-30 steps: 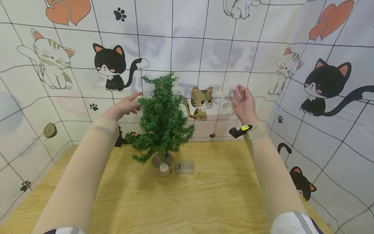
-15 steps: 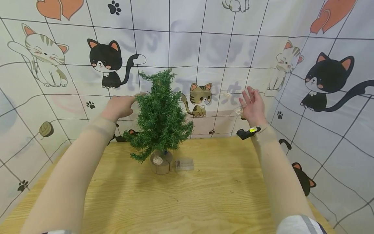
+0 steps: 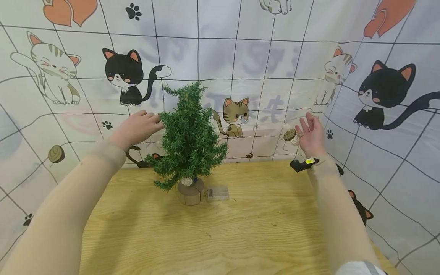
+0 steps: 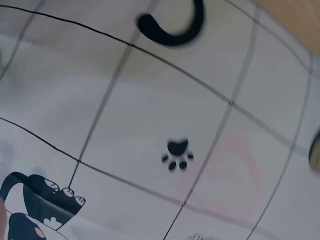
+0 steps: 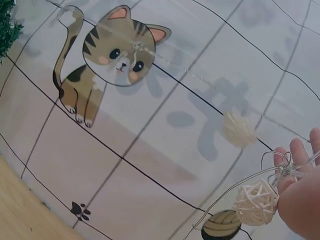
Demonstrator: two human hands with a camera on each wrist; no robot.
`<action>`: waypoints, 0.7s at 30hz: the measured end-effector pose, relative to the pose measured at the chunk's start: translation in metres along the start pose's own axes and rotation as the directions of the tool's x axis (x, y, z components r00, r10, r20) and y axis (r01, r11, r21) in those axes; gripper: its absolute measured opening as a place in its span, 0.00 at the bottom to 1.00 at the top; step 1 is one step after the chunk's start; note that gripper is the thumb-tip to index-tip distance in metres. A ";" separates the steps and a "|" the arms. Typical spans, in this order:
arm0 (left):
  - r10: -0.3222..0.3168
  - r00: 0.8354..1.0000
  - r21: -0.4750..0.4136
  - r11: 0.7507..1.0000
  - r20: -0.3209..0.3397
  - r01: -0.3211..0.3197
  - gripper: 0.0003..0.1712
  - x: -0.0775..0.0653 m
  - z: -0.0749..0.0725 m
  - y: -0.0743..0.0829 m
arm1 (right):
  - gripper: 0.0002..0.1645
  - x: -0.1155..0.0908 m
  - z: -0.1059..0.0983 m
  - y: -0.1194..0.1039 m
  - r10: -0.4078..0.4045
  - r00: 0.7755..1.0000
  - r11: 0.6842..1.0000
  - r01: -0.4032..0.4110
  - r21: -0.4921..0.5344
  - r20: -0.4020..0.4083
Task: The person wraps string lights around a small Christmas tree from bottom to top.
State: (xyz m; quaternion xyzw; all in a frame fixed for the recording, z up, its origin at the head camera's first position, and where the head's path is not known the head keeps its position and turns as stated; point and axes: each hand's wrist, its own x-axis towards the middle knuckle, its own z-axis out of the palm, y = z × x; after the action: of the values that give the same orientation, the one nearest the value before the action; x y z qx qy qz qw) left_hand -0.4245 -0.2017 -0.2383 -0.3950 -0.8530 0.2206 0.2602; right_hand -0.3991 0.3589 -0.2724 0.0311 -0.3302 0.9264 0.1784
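Observation:
A small green artificial tree (image 3: 189, 133) stands on its wooden base (image 3: 190, 194). My left hand (image 3: 137, 126) is at the tree's left side, fingers extended towards its branches. Out to the right, my right hand (image 3: 312, 135) is raised palm up and holds a thin-wire string of lights (image 5: 286, 170); the wire loops in a knot across its fingers. Next to that hand hangs a white woven rattan ball (image 5: 255, 202), with a blurred second ball (image 5: 239, 130) further along. Another rattan ball (image 3: 186, 181) hangs against the trunk just above the base.
On the wooden table (image 3: 240, 233), a clear plastic case (image 3: 217, 193) lies right of the tree base. A cat-print cloth (image 3: 220, 57) lines the wall behind and both sides. In the left wrist view only this printed cloth (image 4: 130, 125) and a table corner (image 4: 295, 20) show clearly.
My right hand has moved right and a little lower with the wire. My left hand has shifted left and its fingers have straightened. The rattan ball at the base has risen to the trunk.

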 end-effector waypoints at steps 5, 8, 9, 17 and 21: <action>-0.256 0.959 -0.372 0.884 0.118 0.282 0.06 0.005 0.008 0.007 | 0.09 -0.002 -0.016 -0.014 -0.002 0.999 0.999 0.004 0.042 -0.045; -0.303 0.912 -0.499 0.765 0.277 0.406 0.11 0.007 0.012 0.009 | 0.07 -0.004 -0.020 -0.022 -0.001 0.998 0.999 0.004 0.050 -0.063; -0.300 0.899 -0.530 0.729 0.319 0.432 0.13 0.008 0.013 0.010 | 0.07 -0.005 -0.021 -0.024 0.003 0.998 0.998 0.001 0.055 -0.066; -0.202 0.867 -0.665 0.570 0.456 0.483 0.24 0.011 0.019 0.016 | 0.13 -0.012 -0.030 -0.048 -0.023 0.996 0.994 0.032 0.100 -0.090; -0.184 0.860 -0.690 0.528 0.476 0.495 0.26 0.011 0.017 0.018 | 0.13 -0.018 -0.029 -0.063 -0.035 0.996 0.993 0.044 0.110 -0.082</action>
State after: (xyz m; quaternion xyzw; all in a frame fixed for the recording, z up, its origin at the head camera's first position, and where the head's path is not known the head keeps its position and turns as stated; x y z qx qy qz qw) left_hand -0.4313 -0.1856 -0.2589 -0.2457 -0.9523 -0.1716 -0.0579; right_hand -0.3578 0.4165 -0.2599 0.0108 -0.2698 0.9402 0.2078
